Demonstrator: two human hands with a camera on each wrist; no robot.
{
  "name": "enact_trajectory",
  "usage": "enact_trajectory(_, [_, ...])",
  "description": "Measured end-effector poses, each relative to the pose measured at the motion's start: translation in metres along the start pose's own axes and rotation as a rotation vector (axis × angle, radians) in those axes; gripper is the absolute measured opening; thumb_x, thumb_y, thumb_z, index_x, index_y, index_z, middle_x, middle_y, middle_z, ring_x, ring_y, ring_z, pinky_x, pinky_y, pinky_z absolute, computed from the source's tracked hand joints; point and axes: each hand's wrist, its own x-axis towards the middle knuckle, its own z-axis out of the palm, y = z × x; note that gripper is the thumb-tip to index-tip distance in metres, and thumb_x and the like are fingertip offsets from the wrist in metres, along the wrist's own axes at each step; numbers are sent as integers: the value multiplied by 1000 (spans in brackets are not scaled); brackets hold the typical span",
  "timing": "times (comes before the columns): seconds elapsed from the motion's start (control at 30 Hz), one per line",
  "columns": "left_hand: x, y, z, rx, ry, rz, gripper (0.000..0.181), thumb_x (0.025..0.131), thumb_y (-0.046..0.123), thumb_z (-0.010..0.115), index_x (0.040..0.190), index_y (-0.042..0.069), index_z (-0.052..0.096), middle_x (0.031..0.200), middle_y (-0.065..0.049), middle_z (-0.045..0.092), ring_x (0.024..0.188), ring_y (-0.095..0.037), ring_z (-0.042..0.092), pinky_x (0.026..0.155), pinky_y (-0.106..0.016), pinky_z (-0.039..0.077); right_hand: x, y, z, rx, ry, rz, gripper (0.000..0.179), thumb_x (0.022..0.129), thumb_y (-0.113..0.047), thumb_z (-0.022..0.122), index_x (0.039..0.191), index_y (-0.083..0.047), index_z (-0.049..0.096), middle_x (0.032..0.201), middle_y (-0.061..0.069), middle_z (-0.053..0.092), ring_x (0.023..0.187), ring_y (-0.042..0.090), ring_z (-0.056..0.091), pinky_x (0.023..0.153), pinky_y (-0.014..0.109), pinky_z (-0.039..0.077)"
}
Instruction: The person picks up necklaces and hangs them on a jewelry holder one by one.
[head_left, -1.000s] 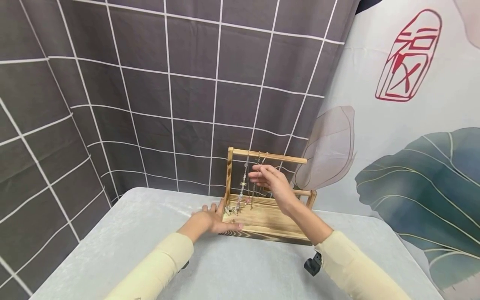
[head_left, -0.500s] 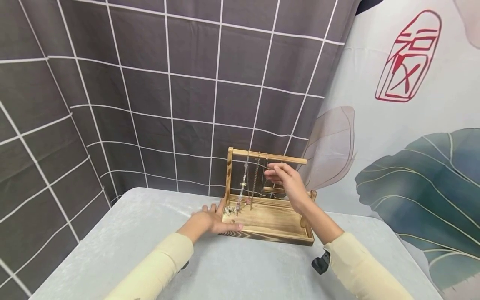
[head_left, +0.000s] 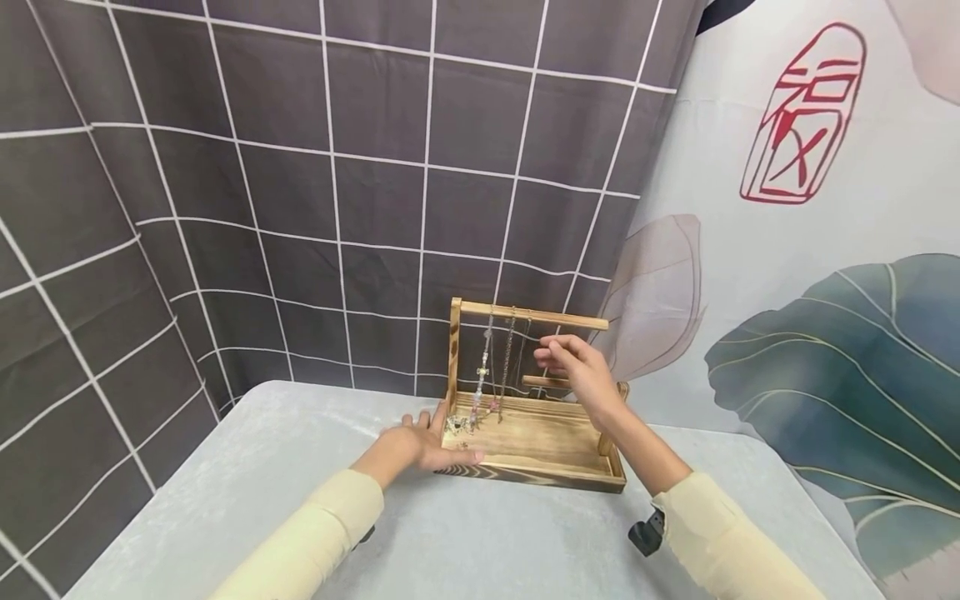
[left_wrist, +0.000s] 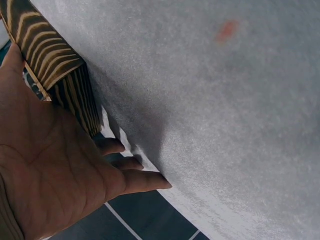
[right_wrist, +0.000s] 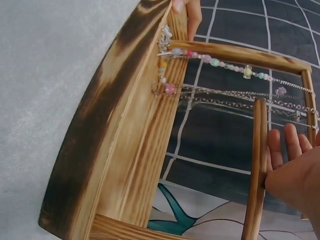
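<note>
On the table stands a wooden jewelry stand point(head_left: 547, 437), with a tray base and two raised bars. Over the taller bar point(head_left: 532, 313) hang a beaded necklace point(right_wrist: 215, 62) in pastel colours and several metal chains point(head_left: 507, 362). My left hand point(head_left: 420, 442) rests at the tray's left end, thumb along the front rim and fingers spread down beside the dark-grained corner point(left_wrist: 55, 55). My right hand point(head_left: 577, 367) is raised just right of the chains, below the taller bar, with its fingers loosely bent. In the right wrist view its fingers point(right_wrist: 292, 145) show beside the shorter bar point(right_wrist: 257, 165).
More jewelry point(head_left: 457, 425) lies in the tray's left end. A pale cloth covers the table point(head_left: 300, 483). Close behind hangs a dark curtain point(head_left: 375, 200) with white grid lines, and at the right a printed white cloth point(head_left: 750, 333).
My right hand has moved right, away from in front of the hanging chains, uncovering them and the shorter bar. My left hand stays at the tray's end. The head view has shifted slightly.
</note>
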Motion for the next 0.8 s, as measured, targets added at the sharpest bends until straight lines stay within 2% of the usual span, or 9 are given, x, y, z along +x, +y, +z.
enact_trajectory(0.07, [-3, 1, -1, -17, -1, 5, 137, 88, 106, 44, 183, 20, -4, 188, -26, 18, 174, -56, 17, 134, -83, 26, -3, 1, 0, -4, 8, -22, 38, 121, -25, 54, 146, 2, 67, 129, 10, 84, 109, 2, 77, 114, 37, 62])
enact_trajectory(0.17, [0, 0, 3, -3, -3, 0, 140, 85, 109, 41, 183, 20, -5, 189, -25, 16, 174, -55, 17, 134, -84, 25, -9, 2, 2, -8, 23, -72, 35, 121, -22, 56, 142, 3, 68, 127, 12, 83, 107, -1, 76, 113, 32, 63])
enact_trajectory(0.37, [-7, 3, -2, -29, 18, 4, 131, 93, 100, 49, 183, 18, 1, 188, -25, 19, 174, -55, 18, 133, -83, 27, -20, -1, 10, 13, 27, -157, 30, 119, -16, 59, 134, 7, 71, 125, 19, 81, 109, 0, 77, 109, 22, 62])
enact_trajectory(0.53, [-9, 3, -3, -22, 10, 10, 129, 95, 97, 49, 183, 17, 1, 188, -26, 19, 174, -55, 18, 133, -83, 28, -26, 2, 18, 15, -25, -196, 27, 118, -11, 58, 131, 8, 71, 125, 27, 79, 110, 12, 81, 108, 27, 65])
enact_trajectory(0.67, [-8, 3, -4, -12, 3, 19, 129, 95, 97, 48, 183, 15, 0, 187, -28, 20, 173, -56, 18, 133, -82, 29, -30, 9, 27, -12, -60, -186, 25, 118, -12, 58, 130, 6, 73, 125, 26, 79, 115, 25, 81, 112, 41, 66])
enact_trajectory(0.73, [-7, 2, -4, -12, 2, 18, 130, 95, 97, 48, 183, 15, 0, 187, -28, 21, 173, -56, 19, 133, -82, 29, -32, 14, 31, -28, -82, -167, 26, 118, -13, 59, 130, 5, 73, 125, 24, 80, 117, 28, 80, 116, 49, 63])
enact_trajectory(0.8, [-6, 3, -3, -12, 2, 19, 130, 95, 97, 47, 183, 15, 0, 187, -28, 22, 173, -56, 19, 133, -82, 29, -33, 19, 36, -56, -102, -150, 27, 118, -14, 59, 131, 5, 74, 126, 23, 80, 117, 27, 79, 116, 52, 63])
